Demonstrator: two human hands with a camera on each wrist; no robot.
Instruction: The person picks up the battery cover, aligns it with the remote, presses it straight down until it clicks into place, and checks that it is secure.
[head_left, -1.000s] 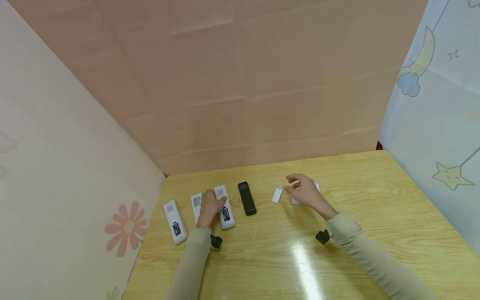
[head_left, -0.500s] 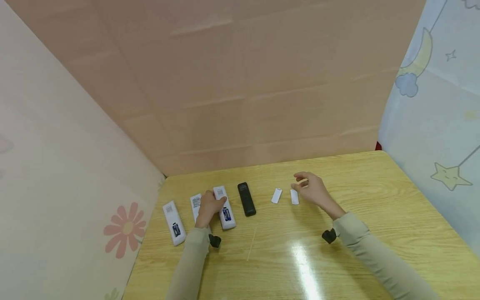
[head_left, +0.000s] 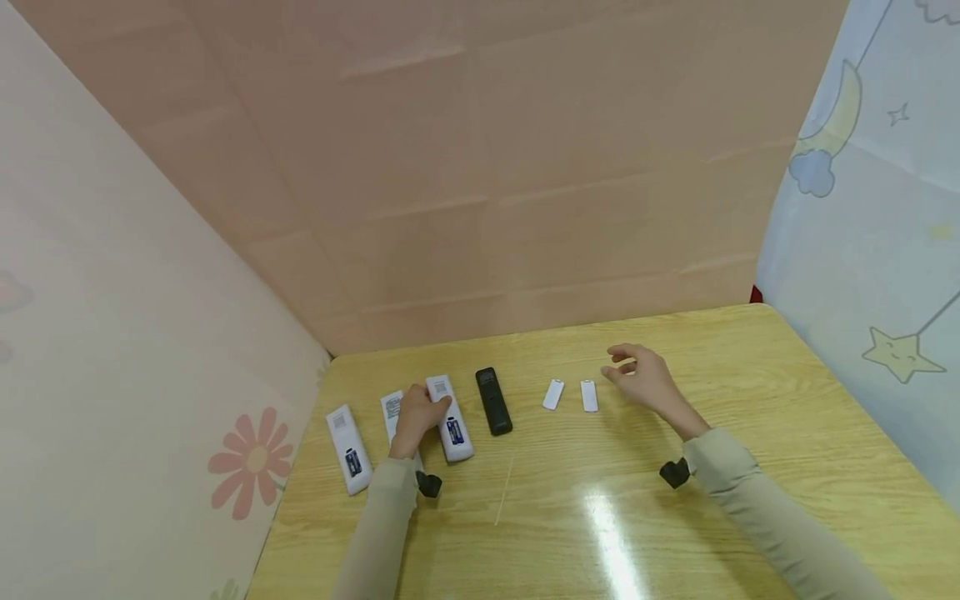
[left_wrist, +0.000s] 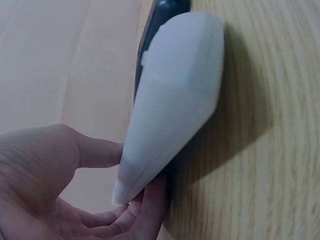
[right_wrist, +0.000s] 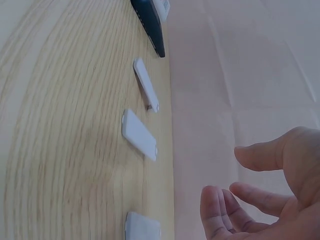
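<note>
My left hand (head_left: 418,414) pinches a white remote control (head_left: 455,437) by its far end, thumb on one side and fingers on the other. Two batteries (head_left: 455,430) show in its uncovered compartment. In the left wrist view this remote (left_wrist: 172,85) looks slightly lifted at the held end. My right hand (head_left: 647,382) hovers with loosely bent fingers and holds nothing. Beside it lie two small white battery covers, the nearer cover (head_left: 589,396) and the farther cover (head_left: 553,394). The right wrist view also shows a third cover (right_wrist: 142,227), hidden by the hand in the head view.
A black remote (head_left: 493,401) lies right of the held one. To the left are a white remote (head_left: 392,407), partly under my left hand and wrist, and another white remote (head_left: 348,448) with batteries showing. A pinkish backdrop (head_left: 480,208) stands behind the wooden table (head_left: 555,517).
My right hand has moved right, away from the two battery covers, uncovering the nearer one. The left hand stays on the white remote.
</note>
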